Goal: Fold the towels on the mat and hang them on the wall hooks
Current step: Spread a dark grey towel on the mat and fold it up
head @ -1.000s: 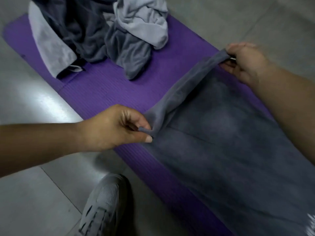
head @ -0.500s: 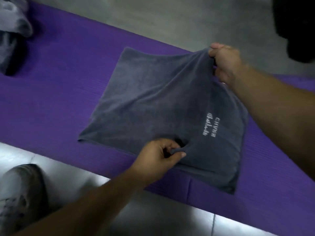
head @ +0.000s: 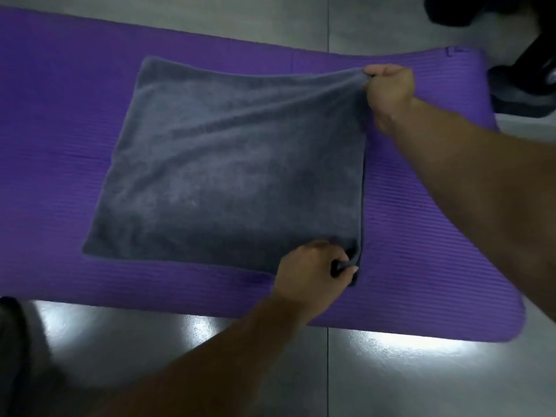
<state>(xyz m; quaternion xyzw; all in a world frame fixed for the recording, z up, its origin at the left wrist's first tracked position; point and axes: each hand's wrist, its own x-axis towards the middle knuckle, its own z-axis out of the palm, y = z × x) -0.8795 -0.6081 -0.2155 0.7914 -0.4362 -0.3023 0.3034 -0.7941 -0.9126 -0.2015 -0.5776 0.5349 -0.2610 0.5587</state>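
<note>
both hands gripping the grey towel's corners on the mat

so the grey towel (head: 234,164) is lying on the purple mat (head: 60,115), and it's looking doubled over, since there's a layered edge running straight between the two hands. the left hand (head: 313,269) is sitting at the corner nearest the person, thumb and curled fingers pinching a little bunch of cloth, and that corner is staying down on or just above the mat. the right hand (head: 388,91) is gripping the far corner, fingers closed round the fabric, and it's holding that corner lifted a bit, so the cloth is pulling into tight creases that are fanning away from the fist. everything else of the towel is spreading out to the left of both hands and lying mostly flat, with its far-left corners well apart from either hand.

the mat is stretching out to the left past the towel, and its rounded end is showing just to the right of the hands. under the left forearm the shiny grey floor (head: 180,356) is catching glare from a light. beyond the right hand, off the end of the mat, some dark wheeled thing (head: 526,70) is standing on the floor, but it's too cropped to say what it is. a dark blurry shape (head: 12,341) is poking in at the edge far left of the left arm, can't tell what.
</note>
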